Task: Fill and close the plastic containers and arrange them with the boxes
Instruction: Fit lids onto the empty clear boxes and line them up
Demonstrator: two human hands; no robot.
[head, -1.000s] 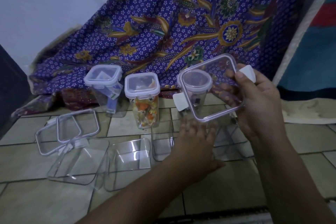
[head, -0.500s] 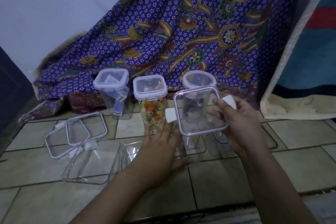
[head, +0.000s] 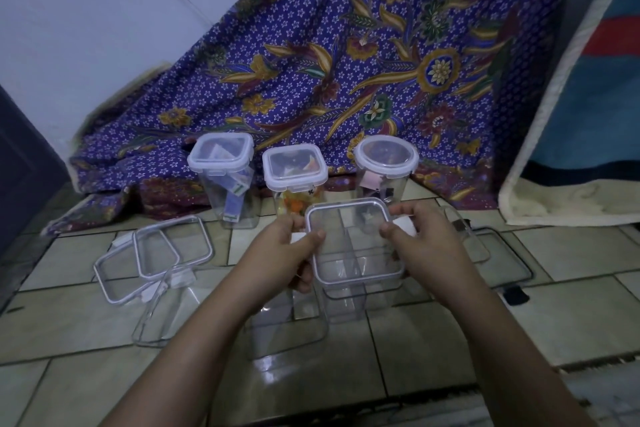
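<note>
A clear square lid [head: 353,243] with white side clips lies on top of a clear square container [head: 346,302] standing on the tiled floor. My left hand [head: 287,253] grips the lid's left edge and clip. My right hand [head: 426,246] grips its right edge and clip. Behind stand three closed containers: a square one with packets [head: 225,180], a square one with orange contents [head: 294,180] and a round-lidded one [head: 384,166].
Two loose clear lids [head: 152,256] lie stacked at the left, with empty clear containers [head: 162,315] lying on the floor beside them. More clear pieces [head: 485,250] lie at the right. A purple patterned cloth [head: 346,62] hangs behind, and a mat [head: 588,114] leans at the right.
My right hand brought the lid down from in front of the round container onto the clear container. My left hand moved up from the floor to the lid's left edge.
</note>
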